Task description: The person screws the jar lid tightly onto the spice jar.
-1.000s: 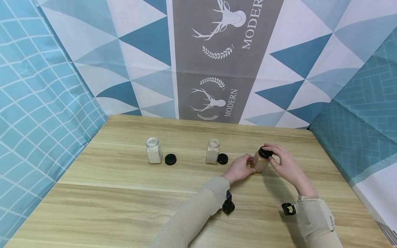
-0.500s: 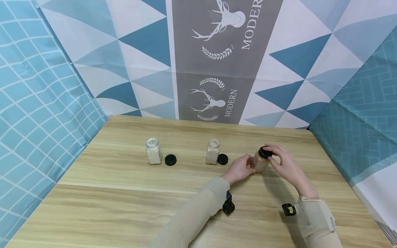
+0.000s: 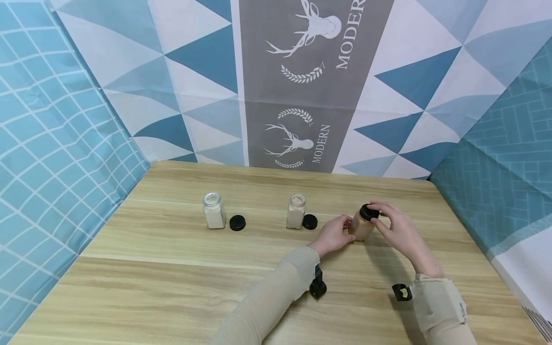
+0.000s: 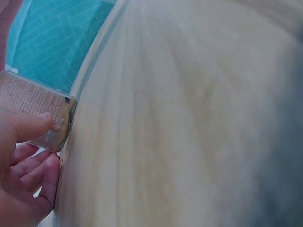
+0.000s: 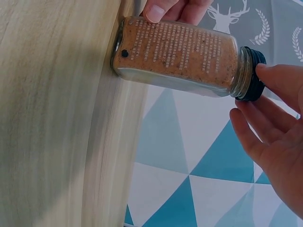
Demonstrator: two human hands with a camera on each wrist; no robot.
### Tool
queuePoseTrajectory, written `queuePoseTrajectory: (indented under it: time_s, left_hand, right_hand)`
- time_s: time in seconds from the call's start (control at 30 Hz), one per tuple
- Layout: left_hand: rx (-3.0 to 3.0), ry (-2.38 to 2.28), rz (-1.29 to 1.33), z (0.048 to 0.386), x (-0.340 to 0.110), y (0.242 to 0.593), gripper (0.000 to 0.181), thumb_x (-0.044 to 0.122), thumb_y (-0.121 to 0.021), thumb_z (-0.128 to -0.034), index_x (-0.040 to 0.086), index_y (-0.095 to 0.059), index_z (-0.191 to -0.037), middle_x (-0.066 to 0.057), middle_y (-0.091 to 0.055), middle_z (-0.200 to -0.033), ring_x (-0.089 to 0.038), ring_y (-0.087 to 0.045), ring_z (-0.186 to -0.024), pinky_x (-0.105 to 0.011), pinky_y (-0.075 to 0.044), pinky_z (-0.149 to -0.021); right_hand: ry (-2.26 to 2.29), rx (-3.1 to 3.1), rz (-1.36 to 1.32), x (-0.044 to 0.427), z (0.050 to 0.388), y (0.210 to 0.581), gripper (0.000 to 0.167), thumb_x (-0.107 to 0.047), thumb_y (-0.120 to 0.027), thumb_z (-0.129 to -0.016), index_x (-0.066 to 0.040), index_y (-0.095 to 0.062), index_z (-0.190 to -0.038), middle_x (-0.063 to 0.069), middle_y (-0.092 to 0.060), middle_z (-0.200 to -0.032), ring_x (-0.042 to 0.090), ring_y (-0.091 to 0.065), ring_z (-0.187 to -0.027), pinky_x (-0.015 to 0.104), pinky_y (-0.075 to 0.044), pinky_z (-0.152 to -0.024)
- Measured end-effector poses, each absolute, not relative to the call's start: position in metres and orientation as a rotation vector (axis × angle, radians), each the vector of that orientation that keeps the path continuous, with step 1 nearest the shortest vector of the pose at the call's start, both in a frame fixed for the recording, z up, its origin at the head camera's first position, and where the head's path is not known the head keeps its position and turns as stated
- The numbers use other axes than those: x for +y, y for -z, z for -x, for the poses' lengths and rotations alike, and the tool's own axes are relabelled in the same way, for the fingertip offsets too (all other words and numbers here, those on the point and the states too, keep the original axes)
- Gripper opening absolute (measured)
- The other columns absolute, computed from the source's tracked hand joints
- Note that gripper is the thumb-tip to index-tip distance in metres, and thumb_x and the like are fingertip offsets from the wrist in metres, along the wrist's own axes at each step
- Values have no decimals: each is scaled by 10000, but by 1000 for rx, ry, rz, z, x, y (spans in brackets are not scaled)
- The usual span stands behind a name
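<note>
- The glass jar (image 5: 177, 56), filled with an orange-brown seasoning, stands on the table (image 3: 172, 287) between the fingers of both hands; resting its base there probably spares the fingers its weight.
- The black lid (image 5: 255, 86) sits on the jar's neck, right at the right hand's fingers. Glass thread shows below its rim, so it looks less than fully seated.
- The left hand (image 3: 330, 235) grips the jar low down, thumb on the printed face and fingers around the other side, likely to stop the glass turning or sliding.
- The right hand (image 3: 398, 231) pinches the lid's rim between thumb and fingertips from above, a hold that seems suited to twisting or lifting and leaves the body to the other hand.
- Just left of the left fingers, the middle jar (image 3: 295, 215) stands uncapped, its lid lying close beside it, perhaps to keep the pair together.
- Farther left of those fingers, the far jar (image 3: 214, 216) is also open, with its own cap (image 3: 237, 223) near it on the right.
</note>
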State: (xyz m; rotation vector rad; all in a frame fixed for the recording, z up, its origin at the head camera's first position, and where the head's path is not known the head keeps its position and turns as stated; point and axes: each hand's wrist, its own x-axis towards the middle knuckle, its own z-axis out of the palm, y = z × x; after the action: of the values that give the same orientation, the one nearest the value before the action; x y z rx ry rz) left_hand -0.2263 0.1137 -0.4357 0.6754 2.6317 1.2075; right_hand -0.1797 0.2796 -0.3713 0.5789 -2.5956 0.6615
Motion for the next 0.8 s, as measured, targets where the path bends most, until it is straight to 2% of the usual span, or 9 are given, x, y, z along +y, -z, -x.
queuePoseTrajectory:
  time_s: [0.37,0.8]
  left_hand:
    - [2640,-1186,-674,226,114,436,418,219,-660,-838,153,-505,-1221,23,-582,-1194,-74,-548,-1086,-178,-433,-887]
    - [2640,-1188,-670,226,114,436,416,210,-656,-841,136,-505,-1222,8,-582,-1196,-97,-545,-1097,-197,-432,-901]
  right_hand:
    - [-667,-2586,-499,279,181,373,303,-62,-661,-815,-13,-585,-1104,160,-566,-1084,328,-562,-930,477,-484,-711]
    - [-658,-2590,-463,278,183,375,322,-113,-694,-794,-23,-604,-1090,159,-541,-1058,313,-564,-885,479,-493,-738]
